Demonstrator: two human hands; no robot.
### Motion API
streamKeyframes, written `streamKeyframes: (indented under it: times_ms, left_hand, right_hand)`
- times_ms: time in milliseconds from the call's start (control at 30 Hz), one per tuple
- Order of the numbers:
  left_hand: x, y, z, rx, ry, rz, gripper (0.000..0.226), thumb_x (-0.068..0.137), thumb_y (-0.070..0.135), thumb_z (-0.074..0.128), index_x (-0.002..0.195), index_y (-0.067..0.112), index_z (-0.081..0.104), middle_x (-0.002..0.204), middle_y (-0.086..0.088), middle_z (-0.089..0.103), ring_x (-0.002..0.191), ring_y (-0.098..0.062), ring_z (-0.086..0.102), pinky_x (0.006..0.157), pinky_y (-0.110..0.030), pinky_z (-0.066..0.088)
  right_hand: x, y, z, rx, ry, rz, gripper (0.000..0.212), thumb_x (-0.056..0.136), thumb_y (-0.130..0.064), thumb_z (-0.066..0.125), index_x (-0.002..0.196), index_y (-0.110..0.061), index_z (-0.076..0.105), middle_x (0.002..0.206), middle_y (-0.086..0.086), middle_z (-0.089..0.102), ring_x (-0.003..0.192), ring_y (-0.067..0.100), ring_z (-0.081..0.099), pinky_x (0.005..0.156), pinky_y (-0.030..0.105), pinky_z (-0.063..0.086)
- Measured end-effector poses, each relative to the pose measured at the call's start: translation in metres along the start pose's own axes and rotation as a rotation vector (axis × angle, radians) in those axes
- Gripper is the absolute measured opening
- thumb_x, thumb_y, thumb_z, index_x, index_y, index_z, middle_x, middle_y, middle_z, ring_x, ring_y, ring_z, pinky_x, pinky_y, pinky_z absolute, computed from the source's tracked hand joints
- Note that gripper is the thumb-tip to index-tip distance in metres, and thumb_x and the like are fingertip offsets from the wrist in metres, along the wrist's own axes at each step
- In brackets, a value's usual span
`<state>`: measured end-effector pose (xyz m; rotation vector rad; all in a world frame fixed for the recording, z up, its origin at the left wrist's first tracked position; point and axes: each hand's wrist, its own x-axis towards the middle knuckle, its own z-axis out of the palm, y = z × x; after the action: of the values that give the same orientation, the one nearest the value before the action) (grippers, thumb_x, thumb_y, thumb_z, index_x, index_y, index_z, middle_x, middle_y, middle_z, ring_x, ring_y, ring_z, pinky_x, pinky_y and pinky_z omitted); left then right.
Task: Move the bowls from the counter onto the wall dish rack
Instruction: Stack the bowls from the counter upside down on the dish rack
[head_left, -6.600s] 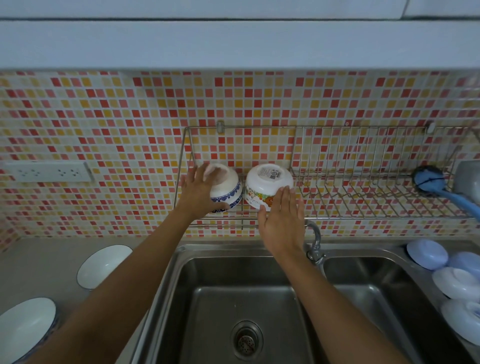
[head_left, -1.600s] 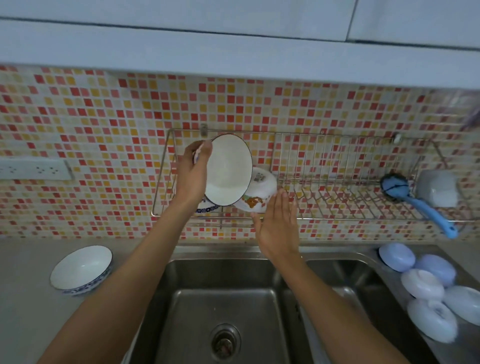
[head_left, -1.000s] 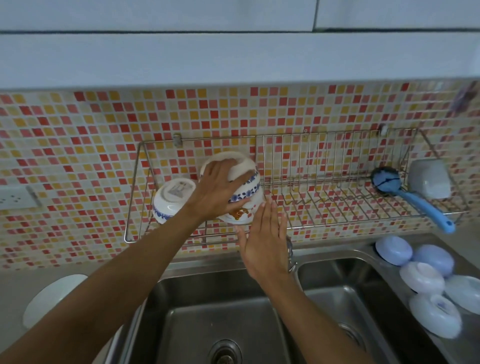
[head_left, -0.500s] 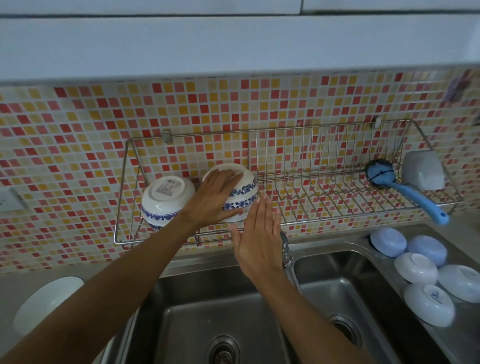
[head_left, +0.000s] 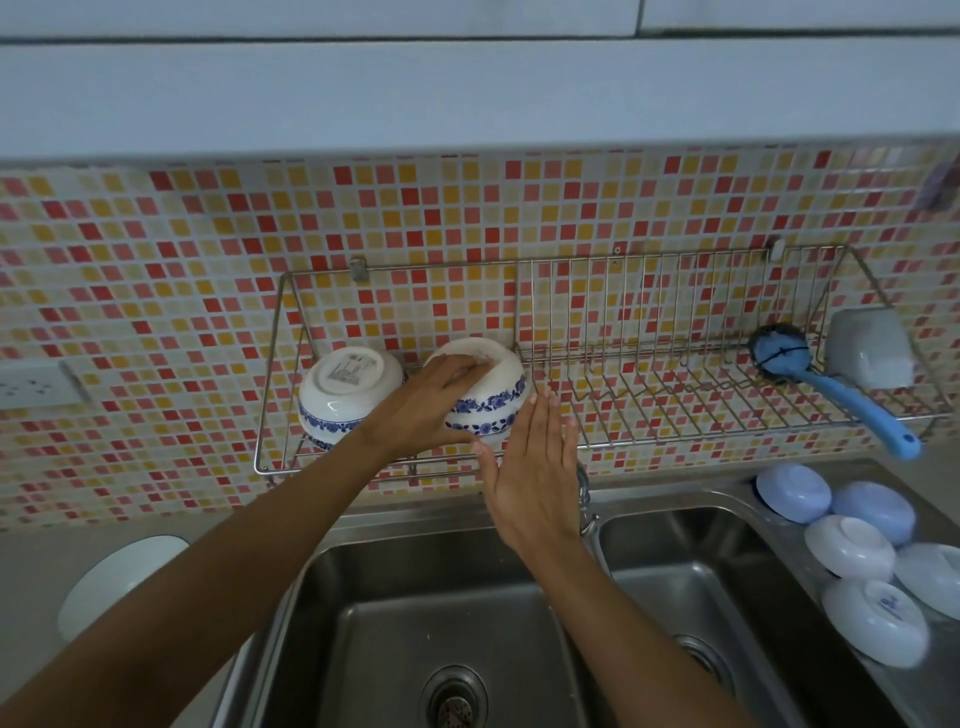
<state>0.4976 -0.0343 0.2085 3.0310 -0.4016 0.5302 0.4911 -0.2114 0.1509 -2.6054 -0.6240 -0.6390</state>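
Now the left hand (head_left: 415, 402) is pressing, fingers spread, over the upturned white bowl with a blue floral band (head_left: 488, 397), which is sitting base-up in the wire wall dish rack (head_left: 675, 415), just right of a second inverted blue-banded bowl (head_left: 345, 392). Right hand (head_left: 535, 483) is hovering flat and empty just below that bowl. One white bowl (head_left: 111, 582) is waiting on the grey counter, far left, so the left hand is lying nearer.

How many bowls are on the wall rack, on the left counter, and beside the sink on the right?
Wall dish rack: 2, the labelled bowl and the bowl under the left hand
Left counter: 1
Right of the sink: 5
Total: 8
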Motion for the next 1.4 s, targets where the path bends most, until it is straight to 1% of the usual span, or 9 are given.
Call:
streamKeyframes:
  times_ms: [133, 300, 433, 633, 733, 900, 1067, 1233, 1400]
  left_hand:
    - [-0.014, -0.004, -0.012, -0.049, 0.093, -0.071, 0.081, 0.083, 0.055, 0.059, 0.148, 0.022, 0.024, 0.153, -0.004, 0.030, 0.140, -0.023, 0.026, 0.116, -0.040, 0.026]
    - [-0.048, -0.034, -0.022, 0.015, 0.349, -0.385, 0.065, 0.089, 0.057, 0.041, 0.138, 0.014, 0.044, 0.145, -0.014, 0.040, 0.133, -0.034, 0.034, 0.113, -0.050, 0.028]
    - [-0.075, -0.044, -0.021, -0.034, 0.347, -0.546, 0.066, 0.087, 0.059, 0.040, 0.138, 0.018, 0.042, 0.149, -0.012, 0.033, 0.136, -0.033, 0.028, 0.113, -0.047, 0.023]
    - [-0.084, -0.053, -0.009, -0.094, 0.272, -0.575, 0.068, 0.085, 0.064, 0.033, 0.134, 0.019, 0.049, 0.146, -0.005, 0.042, 0.138, -0.028, 0.029, 0.118, -0.042, 0.022]
    - [-0.084, -0.059, -0.007, -0.102, 0.210, -0.578, 0.066, 0.086, 0.062, 0.032, 0.138, 0.023, 0.043, 0.149, -0.003, 0.038, 0.141, -0.031, 0.023, 0.117, -0.046, 0.022]
    - [-0.090, -0.043, -0.009, -0.116, 0.210, -0.650, 0.059, 0.097, 0.050, 0.032, 0.149, 0.023, 0.024, 0.160, -0.004, 0.013, 0.148, -0.028, 0.006, 0.118, -0.048, 0.020]
    - [-0.119, -0.024, 0.001, 0.063, 0.173, -0.639, 0.061, 0.099, 0.048, 0.009, 0.152, 0.018, 0.003, 0.161, -0.004, 0.002, 0.148, -0.022, 0.000, 0.118, -0.036, -0.002]
    - [-0.153, -0.015, 0.004, 0.131, 0.155, -0.573, 0.061, 0.100, 0.048, 0.009, 0.151, 0.016, 0.001, 0.160, -0.003, -0.001, 0.147, -0.019, -0.008, 0.115, -0.034, -0.015]
    - [-0.193, -0.014, 0.001, -0.078, 0.195, -0.581, 0.065, 0.098, 0.051, 0.014, 0.151, 0.018, -0.001, 0.160, -0.001, -0.004, 0.146, -0.014, -0.011, 0.121, -0.035, -0.003]
  right_hand:
    - [-0.001, 0.002, -0.001, -0.030, -0.028, -0.018, 0.081, 0.097, -0.060, 0.006, 0.151, 0.000, 0.006, 0.159, 0.020, 0.007, 0.148, 0.030, 0.001, 0.119, 0.045, -0.004]
    - [0.002, -0.001, -0.006, -0.001, -0.107, -0.004, 0.078, 0.095, -0.059, 0.007, 0.151, -0.006, -0.003, 0.161, 0.014, 0.000, 0.149, 0.026, -0.004, 0.119, 0.047, -0.008]
    - [0.019, -0.003, -0.013, 0.008, -0.115, -0.044, 0.080, 0.089, -0.057, 0.014, 0.152, -0.011, 0.000, 0.162, 0.010, 0.000, 0.149, 0.026, -0.001, 0.116, 0.049, -0.015]
    - [0.030, -0.008, -0.003, -0.059, -0.164, -0.150, 0.069, 0.094, -0.043, 0.013, 0.152, -0.011, -0.004, 0.162, 0.009, 0.005, 0.149, 0.025, 0.007, 0.119, 0.053, 0.007]
    - [0.030, -0.008, -0.003, -0.069, -0.194, -0.148, 0.068, 0.095, -0.042, 0.010, 0.152, -0.009, -0.007, 0.162, 0.009, 0.002, 0.149, 0.024, 0.007, 0.119, 0.052, 0.006]
    - [0.025, -0.010, -0.007, -0.080, -0.203, -0.136, 0.065, 0.099, -0.041, 0.012, 0.151, -0.008, -0.008, 0.162, 0.010, 0.002, 0.149, 0.023, 0.006, 0.119, 0.053, 0.004]
    - [0.017, -0.012, -0.005, -0.084, -0.182, -0.114, 0.062, 0.101, -0.042, 0.010, 0.152, -0.009, -0.005, 0.162, 0.009, 0.003, 0.149, 0.025, 0.004, 0.119, 0.050, -0.002]
    - [0.000, -0.029, -0.003, -0.071, -0.106, -0.029, 0.061, 0.102, -0.041, 0.010, 0.152, -0.007, 0.002, 0.161, 0.012, 0.004, 0.148, 0.030, 0.001, 0.119, 0.050, -0.005]
    - [-0.069, -0.097, 0.030, 0.046, -0.097, -0.234, 0.063, 0.099, -0.043, 0.014, 0.152, -0.009, 0.004, 0.161, 0.011, 0.000, 0.148, 0.027, -0.004, 0.120, 0.048, -0.001]
